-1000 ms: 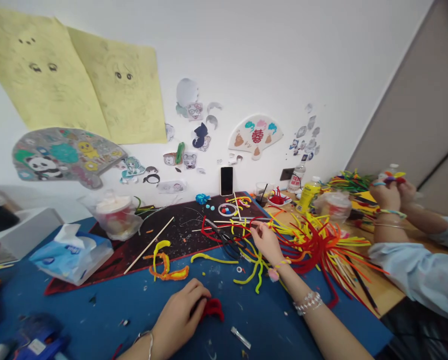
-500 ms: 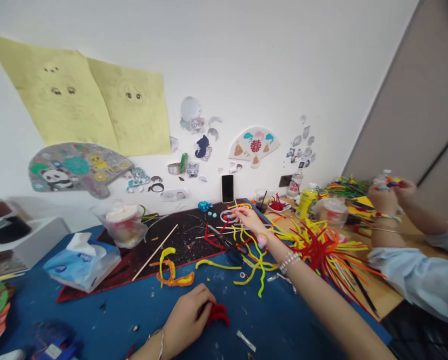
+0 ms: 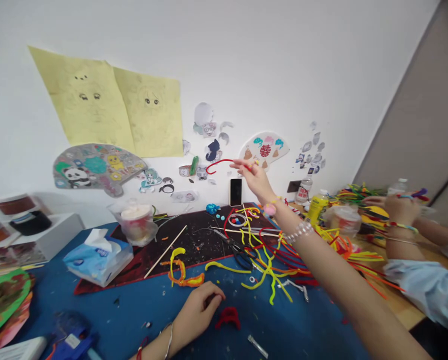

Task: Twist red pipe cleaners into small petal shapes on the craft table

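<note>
My right hand (image 3: 252, 175) is raised in front of the wall, its fingers pinched on a red pipe cleaner (image 3: 219, 161) whose free end hooks to the left. My left hand (image 3: 201, 307) rests on the blue table, fingers curled in, with nothing visible in them. Just right of it lies a bent red fuzzy piece (image 3: 228, 318), apart from the fingertips. Beyond the left hand is an orange and yellow pipe cleaner shape (image 3: 186, 279). Under my right forearm, yellow pipe cleaners (image 3: 269, 270) and black-handled scissors (image 3: 241, 252) lie in a tangle.
A tissue pack (image 3: 98, 257) and a bagged cup (image 3: 137, 222) stand at left. A phone (image 3: 235, 192) leans on the wall. A yellow bottle (image 3: 317, 207) stands at right, near another person's hands (image 3: 400, 210). A blue glue gun (image 3: 72, 340) lies front left.
My right hand has risen from the table's back, lifting the red pipe cleaner. My left hand has come away from the red fuzzy piece. The view has shifted slightly left.
</note>
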A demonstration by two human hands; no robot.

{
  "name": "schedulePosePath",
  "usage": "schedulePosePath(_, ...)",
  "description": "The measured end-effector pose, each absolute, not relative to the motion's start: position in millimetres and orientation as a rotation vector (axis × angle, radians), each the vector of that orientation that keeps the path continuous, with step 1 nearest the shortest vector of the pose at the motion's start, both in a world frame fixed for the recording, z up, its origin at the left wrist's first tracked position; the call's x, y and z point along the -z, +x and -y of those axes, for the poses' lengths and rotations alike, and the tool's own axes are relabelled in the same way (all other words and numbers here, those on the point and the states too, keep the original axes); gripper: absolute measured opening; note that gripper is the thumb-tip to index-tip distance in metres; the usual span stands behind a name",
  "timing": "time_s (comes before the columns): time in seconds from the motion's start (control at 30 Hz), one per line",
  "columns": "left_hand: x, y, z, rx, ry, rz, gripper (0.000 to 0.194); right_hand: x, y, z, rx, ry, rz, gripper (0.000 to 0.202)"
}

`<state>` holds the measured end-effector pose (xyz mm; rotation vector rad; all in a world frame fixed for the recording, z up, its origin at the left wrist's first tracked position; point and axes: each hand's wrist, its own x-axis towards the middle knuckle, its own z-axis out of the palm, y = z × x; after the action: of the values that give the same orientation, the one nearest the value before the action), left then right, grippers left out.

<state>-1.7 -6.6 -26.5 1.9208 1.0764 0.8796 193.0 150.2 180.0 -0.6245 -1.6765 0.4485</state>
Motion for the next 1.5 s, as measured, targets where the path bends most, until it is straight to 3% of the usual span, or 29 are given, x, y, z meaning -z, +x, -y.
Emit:
schedulePosePath(0.17,20.0,-8.0,-9.6,-1.128,1.244,-0.875,0.045,-90.5,171.2,-67.5,0.044,-0.581,2.126,0.029)
schedulePosePath(0.3,2.2,-20.4,-25.4,-1.197,0.831,-0.733,0.040,-18.9,152.4,-36.4,0.376,-0.360,2.439,0.027)
schedulePosePath(0.4,-10.1,-28.8,-31.5,-1.170,0.702,-0.733,0.030,4.0,146.0,-29.7,0.469,-0.237,2.554,0.020)
schedulePosePath(0.57,-25.4,-41.0,-37.1,-1.252,0.737,-0.653,0.014,9.0,146.2,-25.1,0.384,-0.286,2.565,0.016)
schedulePosePath(0.8,-15.8,-69.8,-61.2,-1.361,0.697,-0.731,0.009,11.4,152.0,-15.8,0.253,-0.151,2.429,0.014)
schedulePosePath(1.2,1.3,-62.5,-62.4,-1.466,0.720,-0.716,0.009,-3.2,160.0,-9.0,0.374,0.037,2.341,0.024)
schedulePosePath(1.33,-1.8,-68.6,-64.4,-1.488,0.702,-0.679,0.013,-4.7,153.4,-3.8,0.147,0.097,2.459,0.019)
schedulePosePath(1.5,-1.7,-76.9,-67.7,-1.473,0.667,-0.645,0.017,-6.4,147.1,3.9,-0.450,0.080,2.378,0.023)
